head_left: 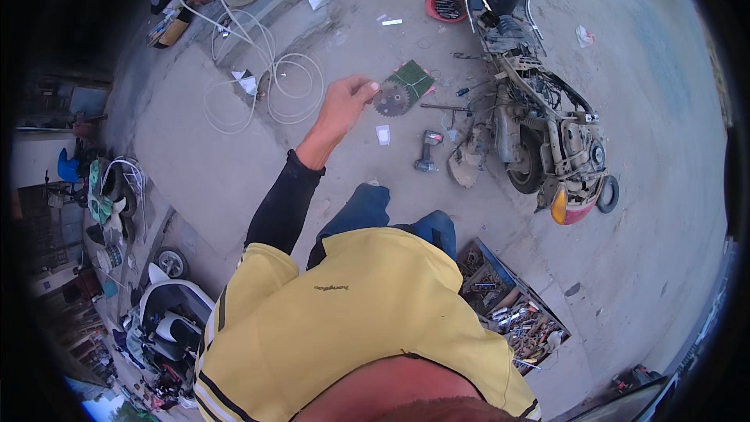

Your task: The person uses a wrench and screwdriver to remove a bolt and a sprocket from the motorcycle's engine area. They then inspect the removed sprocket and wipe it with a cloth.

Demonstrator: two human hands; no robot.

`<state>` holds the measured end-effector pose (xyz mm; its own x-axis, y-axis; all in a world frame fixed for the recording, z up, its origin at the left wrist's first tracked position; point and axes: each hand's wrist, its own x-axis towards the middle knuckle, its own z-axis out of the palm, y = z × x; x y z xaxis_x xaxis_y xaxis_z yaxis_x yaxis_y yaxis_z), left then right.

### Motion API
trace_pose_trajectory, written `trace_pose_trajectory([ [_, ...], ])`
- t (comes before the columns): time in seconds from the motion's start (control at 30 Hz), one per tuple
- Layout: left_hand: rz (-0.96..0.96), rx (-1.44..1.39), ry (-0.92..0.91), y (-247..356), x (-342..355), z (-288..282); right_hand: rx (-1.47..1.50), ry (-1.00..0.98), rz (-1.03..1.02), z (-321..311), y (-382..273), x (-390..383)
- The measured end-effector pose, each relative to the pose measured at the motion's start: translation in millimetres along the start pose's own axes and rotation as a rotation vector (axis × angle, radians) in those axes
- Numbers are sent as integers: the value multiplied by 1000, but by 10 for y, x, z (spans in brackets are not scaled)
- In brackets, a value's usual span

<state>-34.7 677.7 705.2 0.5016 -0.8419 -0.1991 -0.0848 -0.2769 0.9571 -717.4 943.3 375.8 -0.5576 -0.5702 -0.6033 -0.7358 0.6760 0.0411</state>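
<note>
My left hand (350, 103) is closed at the fingertips on the edge of a dark, flat, toothed metal disc (392, 100). The disc has a hole near its middle and hangs over the ground or close to it; which one I cannot tell. Partly behind it lies a green square piece (416, 76) with a pinkish edge. A small white packet (383, 135) lies just below the disc. To the right are a T-shaped tool (447, 108) and a dark cordless power driver (427, 151). My right hand does not show.
A partly stripped scooter (539, 125) stands on the right, near a red bowl (432, 8) of metal pieces. An open toolbox (556, 320) full of tools sits at lower right. Pale hose (275, 70) coils at left. Another scooter (172, 305) stands lower left.
</note>
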Motion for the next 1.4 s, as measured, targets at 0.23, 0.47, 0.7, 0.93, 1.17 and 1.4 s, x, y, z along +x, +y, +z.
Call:
trace_pose_trajectory([
  [0.23, 63, 14, 5, -84, 337, -1027, -67, -174, -364, -636, -1960, -764],
  [0.47, 66, -45, -63, -76, 877, -1338, 317, -289, -243, -423, -2953, -486],
  [0.7, 88, -7, -93, 91, 1842, -1729, 310, -370, -407, -323, -4391, -710],
  [0.93, 94, -33, -173, 401, 3051, -1696, 360, -364, -425, -516, -5839, -761],
  [1.17, 49, -81, -344, 600, 4173, -1192, 447, -194, -737, -1280, -7434, -928],
  [1.4, 145, -35, -623, 1161, 5577, -353, 884, -192, -826, -2368, -9283, -1582],
])
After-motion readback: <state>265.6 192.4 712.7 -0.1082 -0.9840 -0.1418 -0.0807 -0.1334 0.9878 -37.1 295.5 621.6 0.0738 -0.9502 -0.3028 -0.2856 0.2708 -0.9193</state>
